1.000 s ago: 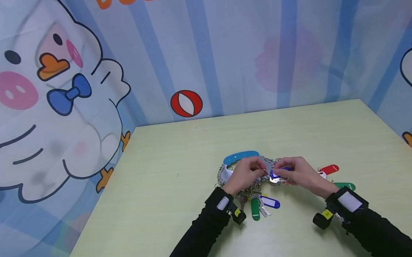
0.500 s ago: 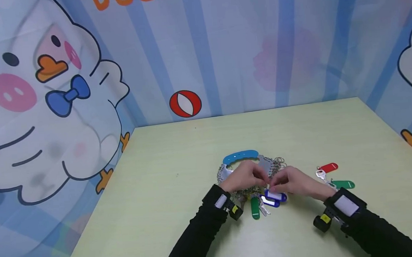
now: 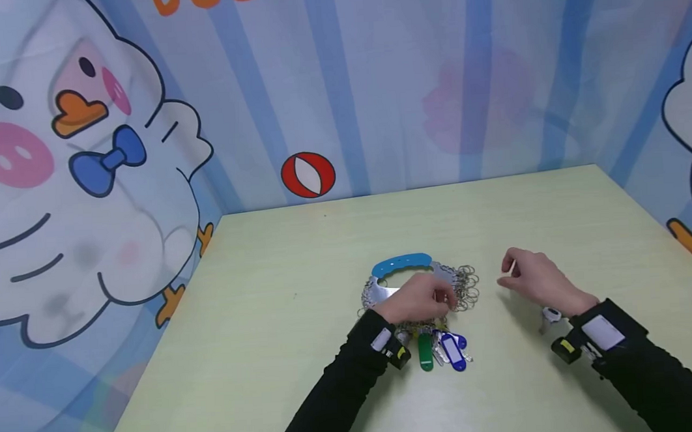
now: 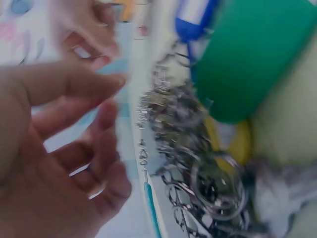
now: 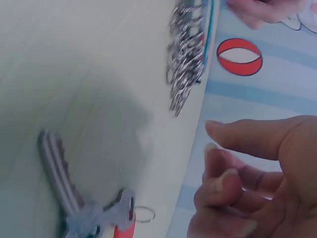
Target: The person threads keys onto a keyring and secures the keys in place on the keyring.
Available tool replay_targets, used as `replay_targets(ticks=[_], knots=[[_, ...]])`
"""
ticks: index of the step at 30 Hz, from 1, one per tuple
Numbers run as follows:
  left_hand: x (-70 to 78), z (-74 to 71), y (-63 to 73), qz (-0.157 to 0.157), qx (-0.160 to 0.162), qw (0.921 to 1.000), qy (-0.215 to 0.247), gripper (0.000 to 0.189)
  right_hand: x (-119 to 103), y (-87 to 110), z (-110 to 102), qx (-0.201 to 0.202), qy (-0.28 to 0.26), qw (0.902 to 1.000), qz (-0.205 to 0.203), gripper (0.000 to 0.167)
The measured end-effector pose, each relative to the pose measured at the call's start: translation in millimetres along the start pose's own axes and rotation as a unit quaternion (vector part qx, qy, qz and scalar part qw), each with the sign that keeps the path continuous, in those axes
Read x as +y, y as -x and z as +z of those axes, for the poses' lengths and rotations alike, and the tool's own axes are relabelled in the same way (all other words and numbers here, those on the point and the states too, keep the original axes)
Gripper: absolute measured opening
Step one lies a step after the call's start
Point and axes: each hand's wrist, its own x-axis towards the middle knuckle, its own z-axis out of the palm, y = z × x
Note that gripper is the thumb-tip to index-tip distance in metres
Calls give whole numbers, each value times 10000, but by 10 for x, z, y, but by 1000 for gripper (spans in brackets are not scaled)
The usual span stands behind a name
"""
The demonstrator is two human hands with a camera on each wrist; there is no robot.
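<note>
A large key holder with a blue grip (image 3: 401, 263) lies on the table, with many small split rings (image 3: 467, 289) around its metal rim. My left hand (image 3: 423, 297) hovers over its near side, fingers loosely curled around nothing. Below that hand, a green key tag (image 3: 425, 353) and a blue key tag (image 3: 454, 353) with keys spread toward me. In the left wrist view a yellow tag (image 4: 229, 141) shows among the rings. To the right of the holder, my right hand (image 3: 540, 279) is raised, fingers loosely bent and holding nothing.
Silver keys (image 5: 62, 173) and a red key tag (image 5: 125, 229) lie on the table by my right hand, partly hidden by that arm in the head view. A printed cloth backdrop (image 3: 398, 83) stands behind the table (image 3: 259, 351).
The blue tag in my right hand has been lowered beside the other tags and let go. My right hand has then moved away to the right; my left hand stays over the holder.
</note>
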Motion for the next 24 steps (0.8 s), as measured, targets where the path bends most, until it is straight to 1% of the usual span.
replay_targets(ticks=[2, 4, 7, 10, 12, 15, 19, 21, 24], knots=[[30, 34, -41, 24, 202, 9986, -487, 17, 47, 14, -23, 22, 135, 9997, 195, 24], [44, 76, -74, -12, 293, 9952, -932, 18, 87, 30, -36, 21, 322, 9989, 346, 28], [61, 117, -100, -120, 349, 9928, -1137, 19, 149, 61, -48, 15, 699, 9961, 546, 27], [72, 139, -123, -92, 434, 9918, -1203, 20, 206, 89, -50, -81, 1027, 9924, 666, 19], [82, 150, -139, -76, 452, 9909, -1262, 18, 233, 98, -43, -172, 1133, 9911, 684, 15], [94, 183, -166, -63, 415, 9898, -1363, 15, 236, 81, -16, -258, 1060, 9922, 607, 14], [110, 218, -201, -104, 376, 9870, -1560, 13, 171, 50, -5, -220, 671, 9965, 456, 14], [126, 218, -222, -132, 365, 9847, -1697, 11, 129, 40, -21, -170, 414, 9982, 399, 15], [156, 216, -271, -144, 258, 9820, -1866, 9, 67, 25, -58, 14, 88, 9994, 332, 14]])
